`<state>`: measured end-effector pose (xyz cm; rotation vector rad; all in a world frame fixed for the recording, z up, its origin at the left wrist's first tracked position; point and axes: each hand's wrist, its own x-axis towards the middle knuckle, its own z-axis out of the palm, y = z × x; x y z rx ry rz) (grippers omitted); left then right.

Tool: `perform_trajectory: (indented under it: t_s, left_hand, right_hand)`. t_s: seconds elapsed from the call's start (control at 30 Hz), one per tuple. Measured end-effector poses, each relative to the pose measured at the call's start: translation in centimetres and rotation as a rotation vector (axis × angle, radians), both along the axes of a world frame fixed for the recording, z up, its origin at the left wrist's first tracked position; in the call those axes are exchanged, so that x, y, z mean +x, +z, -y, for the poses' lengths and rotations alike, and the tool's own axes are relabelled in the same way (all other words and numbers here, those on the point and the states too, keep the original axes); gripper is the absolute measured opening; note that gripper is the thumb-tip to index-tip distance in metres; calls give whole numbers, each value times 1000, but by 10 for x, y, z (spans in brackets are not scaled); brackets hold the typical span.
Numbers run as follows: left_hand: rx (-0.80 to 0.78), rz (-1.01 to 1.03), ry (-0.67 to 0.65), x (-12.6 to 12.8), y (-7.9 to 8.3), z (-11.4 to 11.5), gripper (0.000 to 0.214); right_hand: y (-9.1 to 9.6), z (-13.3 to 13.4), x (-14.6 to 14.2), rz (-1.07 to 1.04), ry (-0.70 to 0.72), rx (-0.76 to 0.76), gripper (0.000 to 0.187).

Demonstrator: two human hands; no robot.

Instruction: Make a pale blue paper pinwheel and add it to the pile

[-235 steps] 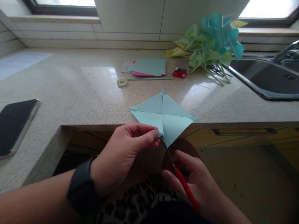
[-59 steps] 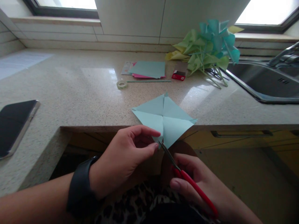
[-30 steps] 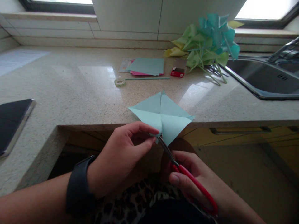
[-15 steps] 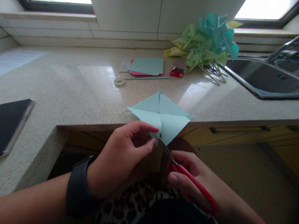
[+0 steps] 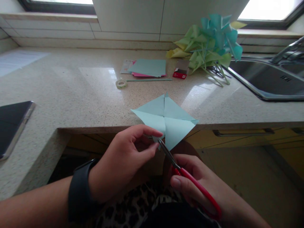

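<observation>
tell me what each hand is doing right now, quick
Left hand: thumb and forefinger slightly apart at the light blue paper's near corner; firm grip can't be told.
Right hand: closed, holding the red-handled scissors.

Scissors [image 5: 190, 178] slanting more sideways than earlier, left hand [image 5: 121, 158] seemingly pinching looser

We have the paper [image 5: 172, 123] lying across the front edge of our countertop [image 5: 78, 104], with our left hand [image 5: 128, 152] at its near side and the scissors [image 5: 175, 164], in our right hand [image 5: 203, 174], just right of that left hand. Behind the paper lies a stick [image 5: 149, 80], with a tape roll [image 5: 121, 83] at its left end; behind the stick, a stack of sheets [image 5: 149, 67]. Right of the stack come a box [image 5: 180, 73], then pinwheels [image 5: 218, 36] beside the sink [image 5: 266, 79]. A device [image 5: 14, 125] lies at far left, with pages [image 5: 20, 60] behind it.
</observation>
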<state>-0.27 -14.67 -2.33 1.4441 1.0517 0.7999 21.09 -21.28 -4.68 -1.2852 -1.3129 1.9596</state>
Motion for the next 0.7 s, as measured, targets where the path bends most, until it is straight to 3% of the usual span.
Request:
perform_trajectory:
  t_s: [0.2, 0.47, 0.7]
  left_hand:
    - [-33, 24, 6, 1, 0, 0, 20]
    - [-209, 118, 0, 0, 2, -3, 28]
    - [-327, 229, 0, -1, 2, -4, 32]
  right_hand:
    - [3, 1, -2, -43, -3, 21, 36]
    - [13, 0, -1, -106, -29, 96, 44]
    - [-1, 4, 4, -130, -33, 77, 44]
